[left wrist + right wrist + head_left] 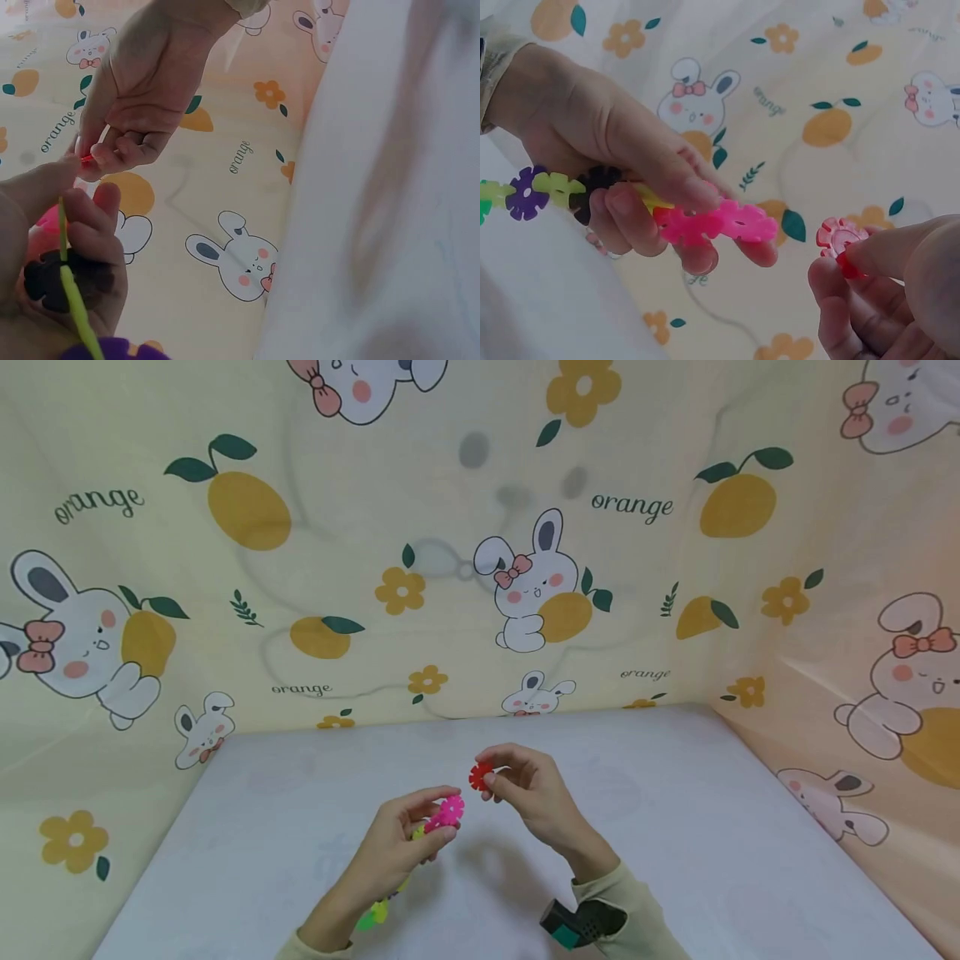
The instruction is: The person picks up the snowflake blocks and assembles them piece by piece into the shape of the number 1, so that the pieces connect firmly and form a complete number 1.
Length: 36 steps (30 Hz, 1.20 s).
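My left hand (392, 837) grips a chain of notched plastic snowflake discs near its pink end. The bright pink disc (452, 810) sticks out past the fingertips, facing the other hand. Behind it the chain runs back through the fingers, and the right wrist view shows a black disc (596, 186), a purple disc (526, 193) and yellow-green ones. Its green tail (366, 921) hangs below the left wrist. Between thumb and fingers, my right hand (536, 797) pinches a single red snowflake disc (838, 234). A small gap separates the red disc from the pink one.
Both hands are above a white tabletop (675, 843). Behind and beside it hangs a cream cloth (450, 652) printed with rabbits, oranges and flowers. A black device (585, 922) is strapped at the right wrist.
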Each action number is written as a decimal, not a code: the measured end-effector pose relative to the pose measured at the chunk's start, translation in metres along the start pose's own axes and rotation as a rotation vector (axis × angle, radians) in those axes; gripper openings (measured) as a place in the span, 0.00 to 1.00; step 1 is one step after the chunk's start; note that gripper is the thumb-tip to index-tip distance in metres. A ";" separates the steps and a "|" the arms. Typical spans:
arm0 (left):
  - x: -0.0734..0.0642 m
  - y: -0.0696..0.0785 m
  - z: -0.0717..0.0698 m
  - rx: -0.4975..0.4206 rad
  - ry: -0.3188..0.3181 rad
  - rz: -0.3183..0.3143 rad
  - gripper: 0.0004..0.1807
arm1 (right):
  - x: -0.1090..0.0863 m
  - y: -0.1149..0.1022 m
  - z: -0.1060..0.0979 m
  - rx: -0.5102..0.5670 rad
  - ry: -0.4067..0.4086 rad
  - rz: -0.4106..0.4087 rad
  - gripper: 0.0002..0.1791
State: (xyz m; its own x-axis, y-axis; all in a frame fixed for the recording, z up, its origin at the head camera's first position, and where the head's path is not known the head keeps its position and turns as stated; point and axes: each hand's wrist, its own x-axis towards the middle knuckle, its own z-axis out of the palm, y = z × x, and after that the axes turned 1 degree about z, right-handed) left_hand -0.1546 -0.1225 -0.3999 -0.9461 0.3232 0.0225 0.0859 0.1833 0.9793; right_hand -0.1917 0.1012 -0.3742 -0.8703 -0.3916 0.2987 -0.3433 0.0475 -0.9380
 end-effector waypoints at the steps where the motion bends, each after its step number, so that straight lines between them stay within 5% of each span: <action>1: 0.000 0.001 0.000 0.001 0.001 -0.006 0.27 | 0.000 -0.001 0.000 0.002 -0.003 -0.003 0.12; 36: -0.004 0.003 -0.005 -0.059 -0.058 0.069 0.26 | -0.006 -0.008 0.016 -0.036 -0.066 -0.058 0.10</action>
State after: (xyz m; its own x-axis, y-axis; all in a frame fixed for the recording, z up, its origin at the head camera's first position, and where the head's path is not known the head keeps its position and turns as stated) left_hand -0.1520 -0.1274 -0.3958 -0.9186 0.3869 0.0801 0.1301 0.1047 0.9860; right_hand -0.1776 0.0883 -0.3715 -0.8237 -0.4544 0.3391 -0.4062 0.0557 -0.9121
